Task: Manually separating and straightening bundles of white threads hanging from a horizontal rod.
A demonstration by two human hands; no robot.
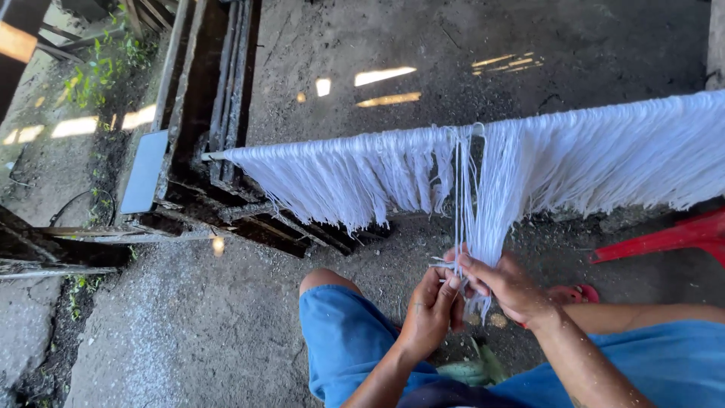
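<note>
A long curtain of white threads hangs from one thin horizontal rod that runs from the middle left of the frame to the right edge. The strands are fine, pale and slightly bluish in the shade, brighter at the right where light falls on them; their lower ends are ragged and uneven. Near the centre a narrow bundle of threads is drawn down apart from the rest, leaving a gap on either side.

Two hands meet at the lower end of that bundle, at lower centre. The left hand is closed, its fingertips pinching a few strands. The right hand is curled around the bundle, thumb and fingers gripping it, touching the left hand.

Below them are two knees in blue shorts. One red sandal shows just behind the right hand, and one red plastic piece lies at the right edge. A dark wooden frame stands at upper left on the concrete floor.
</note>
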